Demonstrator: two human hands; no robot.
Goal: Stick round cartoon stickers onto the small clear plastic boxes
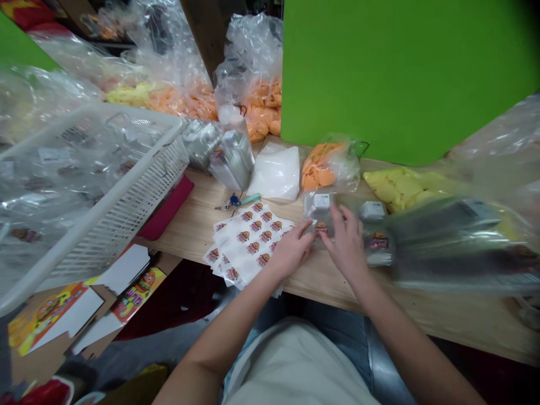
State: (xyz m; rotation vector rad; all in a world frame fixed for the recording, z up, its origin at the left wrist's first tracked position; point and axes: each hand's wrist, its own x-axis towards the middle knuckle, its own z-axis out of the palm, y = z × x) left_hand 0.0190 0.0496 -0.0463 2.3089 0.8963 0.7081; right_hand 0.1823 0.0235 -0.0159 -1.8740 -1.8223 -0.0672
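A small clear plastic pack (310, 209) with a white label and a burger sticker (322, 226) lies on the wooden table between my hands. My left hand (294, 246) has its fingers closed at the pack's left edge. Over the right side of the pack, my right hand (347, 239) rests with its fingers apart, the thumb close to the sticker. Sheets of burger stickers (254, 236) lie fanned out beside my left hand. Right of my right hand is another clear pack (379, 250) with a burger sticker.
A white plastic basket (141, 183) full of clear packs stands at left. Behind are stacked clear packs (232, 160), a white sheet pile (276, 174), keys (232, 201) and a bag of orange pieces (323, 166). Long clear packaging (447, 247) and yellow pieces (399, 188) lie right, before a green panel (400, 73).
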